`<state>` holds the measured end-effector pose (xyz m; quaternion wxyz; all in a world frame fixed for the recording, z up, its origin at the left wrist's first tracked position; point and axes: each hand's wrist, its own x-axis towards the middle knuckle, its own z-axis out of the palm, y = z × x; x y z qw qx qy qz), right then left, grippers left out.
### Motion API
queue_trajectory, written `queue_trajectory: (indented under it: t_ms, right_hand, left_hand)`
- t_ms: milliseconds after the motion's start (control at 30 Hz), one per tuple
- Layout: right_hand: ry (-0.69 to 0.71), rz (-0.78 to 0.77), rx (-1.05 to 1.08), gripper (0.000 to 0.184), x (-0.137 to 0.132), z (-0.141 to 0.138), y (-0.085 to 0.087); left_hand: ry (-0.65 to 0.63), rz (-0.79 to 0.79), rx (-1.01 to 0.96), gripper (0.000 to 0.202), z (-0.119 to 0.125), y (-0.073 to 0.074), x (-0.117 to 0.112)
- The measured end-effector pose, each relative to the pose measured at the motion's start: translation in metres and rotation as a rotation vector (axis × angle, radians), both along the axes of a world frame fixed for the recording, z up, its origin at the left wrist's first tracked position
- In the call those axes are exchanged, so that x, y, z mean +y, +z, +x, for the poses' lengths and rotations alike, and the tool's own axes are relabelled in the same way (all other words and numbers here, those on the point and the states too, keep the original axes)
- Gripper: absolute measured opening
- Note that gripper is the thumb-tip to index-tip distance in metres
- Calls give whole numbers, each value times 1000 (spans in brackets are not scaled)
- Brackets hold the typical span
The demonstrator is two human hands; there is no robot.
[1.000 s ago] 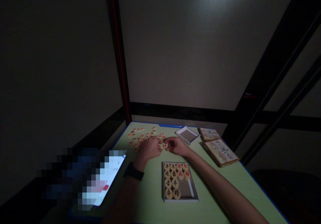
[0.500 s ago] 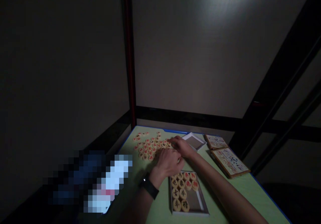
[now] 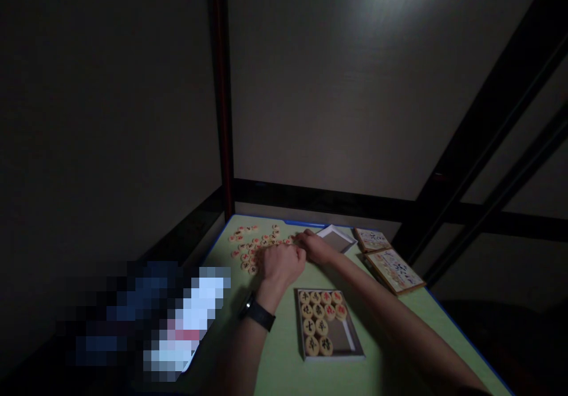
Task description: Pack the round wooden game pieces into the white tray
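Observation:
Several round wooden chess pieces with red or black characters lie scattered at the far left of a green table. My left hand, with a dark watch on the wrist, rests curled at the near edge of that pile. My right hand lies just beyond it, fingers reaching into the pile; what either hand holds is hidden. A shallow white box near me holds rows of the same pieces.
An empty white box lid lies beyond my right hand. Two patterned square boards sit at the right edge. A lit, blurred screen is at the left. Dark posts and a wall stand behind the table.
My left hand came back from beside the box to the pile of pieces. My right hand stayed at the pile. The camera shifted slightly.

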<state>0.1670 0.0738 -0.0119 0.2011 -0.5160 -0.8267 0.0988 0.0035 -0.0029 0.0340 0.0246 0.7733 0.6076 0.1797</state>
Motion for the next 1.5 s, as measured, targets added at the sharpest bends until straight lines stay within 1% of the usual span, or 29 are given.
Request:
queue_trajectory:
  t_ms: [33, 67, 100, 133, 200, 300, 400, 500, 633, 667, 767, 900, 1000, 1133, 1333, 1500]
  right_hand:
    - [-8, 0, 12, 24, 0, 1, 3]
    - [-10, -3, 24, 26, 1, 2, 6]
    - [-4, -12, 36, 26, 2, 2, 9]
    - [10, -26, 47, 26, 4, 1, 13]
    - [55, -62, 66, 26, 8, -4, 21]
    - [122, -107, 71, 25, 12, -19, 28]
    - [137, -129, 33, 21, 13, -37, 31]
    - [100, -117, -20, 18, 11, -53, 30]
    - [-2, -78, -108, 5, 4, -70, 29]
    - [-31, -73, -135, 4, 2, -73, 29]
    - [-98, -69, -213, 12, -2, -81, 30]
    - [-128, -77, -300, 14, -4, -88, 37]
    - [-117, -81, -350, 18, -5, -92, 41]
    - [-59, -78, -388, 17, -4, -92, 42]
    - [41, -27, -406, 20, 2, -87, 34]
    - [89, -1, -420, 20, 5, -87, 29]
  left_hand:
    - [28, 0, -8, 45, -2, 0, 2]
    - [22, 6, -25, 44, -4, 0, 4]
    - [-21, 17, -50, 42, -5, -1, 3]
    - [-89, 38, -83, 39, -5, -3, 2]
    - [-267, 112, -158, 33, 1, -8, -4]
    - [-464, 339, -269, 21, 15, -20, -16]
    - [-563, 533, -334, 18, 28, -30, -23]
    - [-582, 626, -362, 20, 32, -35, -24]
    - [-601, 675, -377, 19, 32, -38, -22]
    - [-602, 678, -378, 18, 32, -39, -22]
    - [-599, 683, -378, 18, 32, -40, -22]
    - [-609, 680, -360, 18, 32, -39, -22]
    - [-610, 653, -335, 18, 32, -39, -22]
    - [-579, 651, -322, 19, 31, -39, -21]
    - [-564, 749, -359, 17, 31, -38, -20]
    - [-557, 877, -473, 18, 32, -34, -22]
